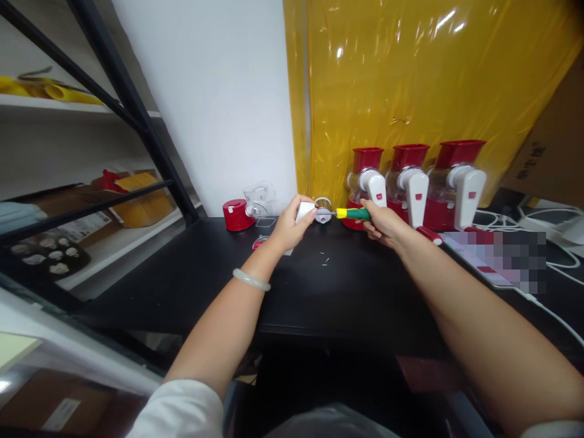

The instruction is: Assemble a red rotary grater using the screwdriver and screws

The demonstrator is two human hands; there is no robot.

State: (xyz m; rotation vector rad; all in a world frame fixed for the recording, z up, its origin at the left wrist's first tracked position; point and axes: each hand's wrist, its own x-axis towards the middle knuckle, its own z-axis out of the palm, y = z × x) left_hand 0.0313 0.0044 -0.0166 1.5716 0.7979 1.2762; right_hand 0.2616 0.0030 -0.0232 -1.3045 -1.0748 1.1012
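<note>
Between the fingers of my left hand [295, 224] is a white plastic part [305, 211], probably a crank arm like those on the red graters. My right hand [382, 220] is closed round the green and yellow handle of a screwdriver [353, 213]. Its shaft points left at the white part; whether the tip touches it I cannot tell. Just behind the shaft stands a metal grater drum [323, 207]. Several small screws [325, 261] lie on the black table [292, 304]. To the left are a red base [238, 215] and a clear plastic housing [260, 204].
Three red-and-white rotary graters [413, 188] stand at the back right before a yellow plastic sheet [410, 73]. A tablet [479, 258] with a white cable [552, 310] lies at the right. Shelving with a black frame [159, 152] borders the left. A small red part [260, 243] lies beside my left wrist.
</note>
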